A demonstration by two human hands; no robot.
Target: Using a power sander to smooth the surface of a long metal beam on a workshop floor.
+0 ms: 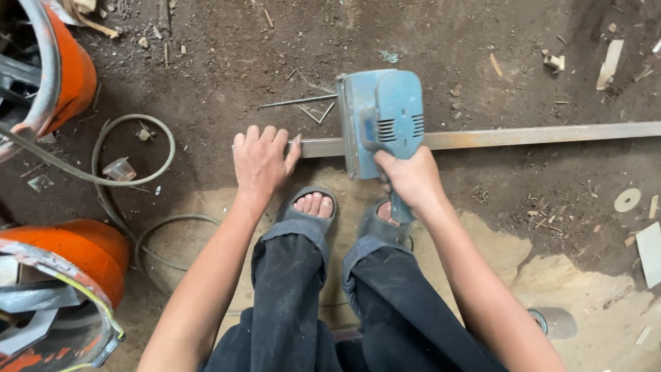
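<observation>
A long grey metal bar (523,136) lies across the dirt floor from the middle to the right edge. My left hand (262,160) presses flat on its left end, fingers spread. My right hand (412,180) grips the handle of a blue power cutter (383,117) that sits on the bar just right of my left hand. My feet in grey sandals (313,205) rest just below the bar.
Two orange machine housings (69,69) stand at the left edge, with grey cables (131,176) looping on the floor beside them. Wood scraps (610,63), a worn disc (626,200) and thin metal rods (296,102) litter the dirt.
</observation>
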